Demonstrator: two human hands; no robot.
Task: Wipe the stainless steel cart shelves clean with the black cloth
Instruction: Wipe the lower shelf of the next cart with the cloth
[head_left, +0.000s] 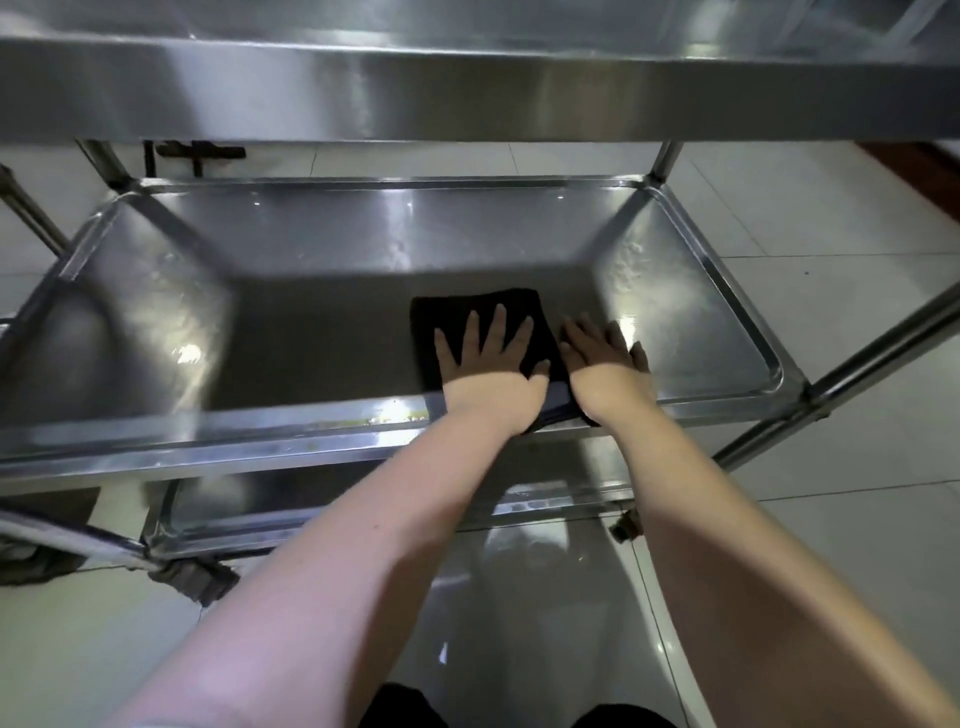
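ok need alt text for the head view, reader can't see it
A person's left hand and right hand press flat, side by side, on a black cloth at the near right of a stainless steel cart's middle shelf. An upper shelf spans above, a lower shelf sits below.

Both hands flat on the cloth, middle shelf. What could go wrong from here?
1. The black cloth drapes over the near rim of the middle shelf; with the left hand and right hand pressing flat rather than gripping, it may bunch or slide off.
2. The yellowish residue on that rim, left of the hands, could be missed.
3. The top shelf hangs close overhead; reaching deeper may knock an arm.
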